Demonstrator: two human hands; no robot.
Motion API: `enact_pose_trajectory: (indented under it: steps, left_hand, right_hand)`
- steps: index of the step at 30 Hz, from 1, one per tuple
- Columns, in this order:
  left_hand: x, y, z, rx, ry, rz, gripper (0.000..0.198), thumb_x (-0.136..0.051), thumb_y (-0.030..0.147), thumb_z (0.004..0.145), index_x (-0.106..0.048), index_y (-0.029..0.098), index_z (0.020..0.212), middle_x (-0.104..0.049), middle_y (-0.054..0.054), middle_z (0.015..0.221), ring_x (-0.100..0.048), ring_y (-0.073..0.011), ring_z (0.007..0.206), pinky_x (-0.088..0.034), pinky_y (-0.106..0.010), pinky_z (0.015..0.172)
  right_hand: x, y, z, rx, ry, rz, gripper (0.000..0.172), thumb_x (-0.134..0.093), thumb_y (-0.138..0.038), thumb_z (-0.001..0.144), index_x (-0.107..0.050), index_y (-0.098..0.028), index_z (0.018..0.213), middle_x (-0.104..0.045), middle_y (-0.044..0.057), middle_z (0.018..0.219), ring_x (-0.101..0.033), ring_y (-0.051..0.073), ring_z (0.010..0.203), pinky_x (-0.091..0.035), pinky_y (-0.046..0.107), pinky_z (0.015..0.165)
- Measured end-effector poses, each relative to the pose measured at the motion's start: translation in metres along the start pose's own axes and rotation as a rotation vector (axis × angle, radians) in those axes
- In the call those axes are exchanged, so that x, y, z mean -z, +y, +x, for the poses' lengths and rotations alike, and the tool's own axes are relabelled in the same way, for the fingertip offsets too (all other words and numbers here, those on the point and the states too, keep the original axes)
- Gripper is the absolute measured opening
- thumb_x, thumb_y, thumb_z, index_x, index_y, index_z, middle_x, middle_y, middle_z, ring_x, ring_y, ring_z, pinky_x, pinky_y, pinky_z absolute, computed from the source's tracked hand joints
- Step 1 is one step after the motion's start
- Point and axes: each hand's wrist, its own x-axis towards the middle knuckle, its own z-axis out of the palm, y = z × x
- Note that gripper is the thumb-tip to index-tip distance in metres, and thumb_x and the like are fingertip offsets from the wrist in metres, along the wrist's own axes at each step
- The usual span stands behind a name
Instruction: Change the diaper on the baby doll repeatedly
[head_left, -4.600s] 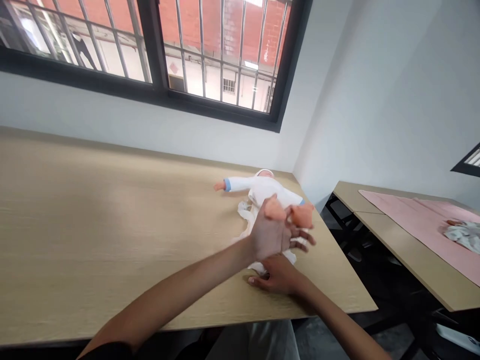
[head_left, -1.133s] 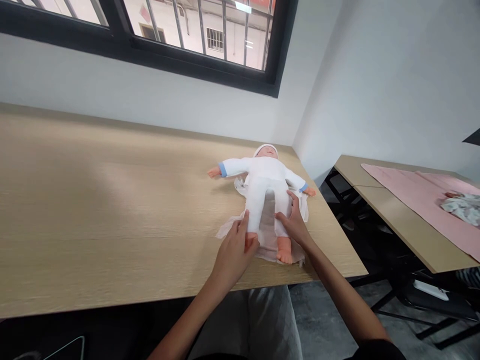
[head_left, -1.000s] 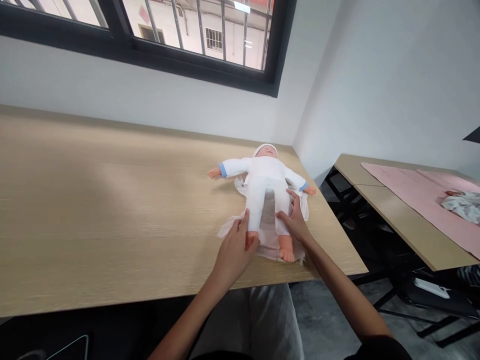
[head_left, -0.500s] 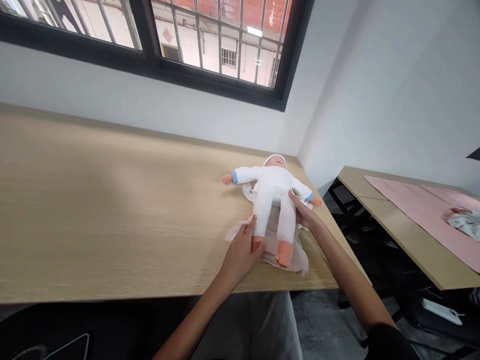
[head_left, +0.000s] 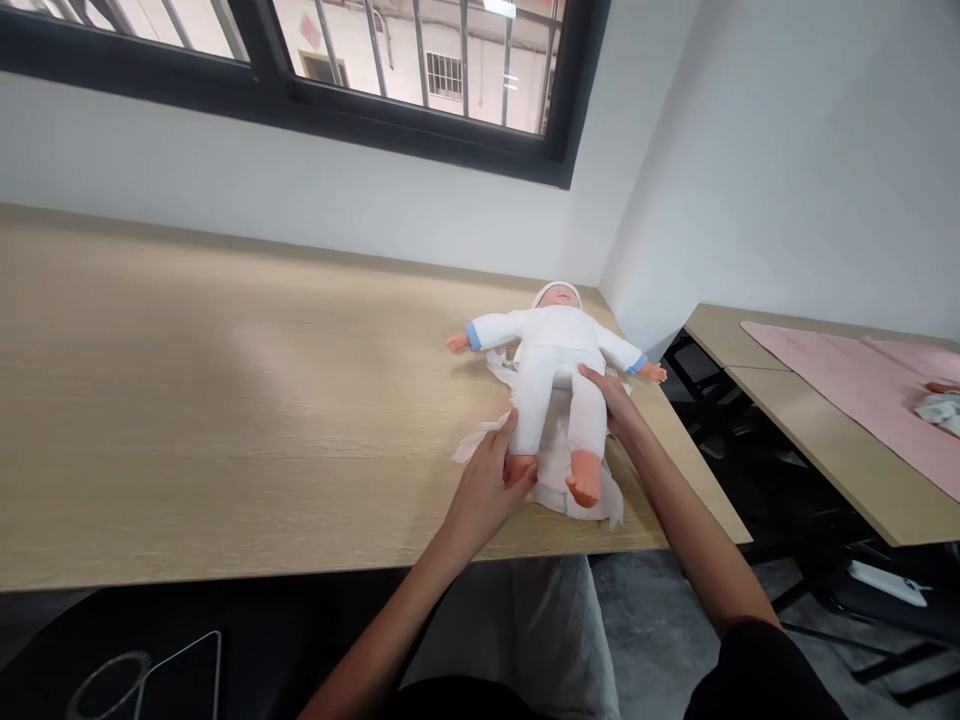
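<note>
Higher on the doll's left leg than a second ago, the right hand has slid up from the shin to the thigh, while the left hand stays at the doll's right ankle. Left fingers are closed around that ankle, one reaching along the shin; right fingers are narrowed on the thigh, thumb in front, the others hidden behind it.

Nearest is the front edge of the counter, with the doll's feet just short of it; a strong pull on the legs could bring them over. Thin pale cloth lies rumpled under the legs and could bunch or drag if the body shifts, its loose corner spreading beside the left hand.

Face up beyond it lies the baby doll, arms spread, close to the counter's right end. Its left hand reaches that side edge, whether past it I cannot tell, so a sideways push could tip the arm off; a gap separates the second counter.

Behind the head, the wall limits movement. Most room extends leftward.
</note>
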Motion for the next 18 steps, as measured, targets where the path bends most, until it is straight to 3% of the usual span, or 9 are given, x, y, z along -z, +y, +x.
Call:
enact_pose_trajectory:
  steps: [8, 13, 18]
  left_hand:
    - [0.002, 0.003, -0.001, -0.036, -0.001, -0.006, 0.071, -0.052, 0.041, 0.087, -0.025, 0.02, 0.149, -0.058, -0.011, 0.114, -0.054, -0.027, 0.107, -0.045, -0.042, 0.088]
    - [0.002, 0.001, -0.002, -0.01, -0.008, 0.0, 0.072, -0.056, 0.037, 0.085, -0.027, 0.018, 0.148, -0.057, -0.013, 0.119, -0.055, -0.0267, 0.108, -0.045, -0.042, 0.09]
    - [0.0, 0.001, -0.003, 0.021, 0.003, 0.026, 0.072, -0.06, 0.033, 0.081, -0.031, 0.014, 0.145, -0.055, -0.015, 0.126, -0.053, -0.0285, 0.115, -0.044, -0.043, 0.094]
  right_hand:
    - [0.0, -0.01, -0.016, -0.018, 0.025, -0.059, 0.074, -0.053, -0.077, 0.068, -0.062, -0.024, 0.12, -0.07, 0.012, 0.105, -0.062, 0.036, 0.106, -0.055, 0.048, 0.086]
    - [-0.009, -0.023, -0.027, 0.001, 0.085, -0.122, 0.074, -0.053, -0.074, 0.072, -0.061, -0.018, 0.118, -0.069, 0.014, 0.104, -0.065, 0.032, 0.101, -0.056, 0.041, 0.083]
    - [-0.013, -0.019, -0.025, -0.025, 0.122, -0.111, 0.067, -0.054, -0.07, 0.073, -0.063, -0.018, 0.115, -0.069, 0.015, 0.103, -0.066, 0.031, 0.096, -0.057, 0.038, 0.078]
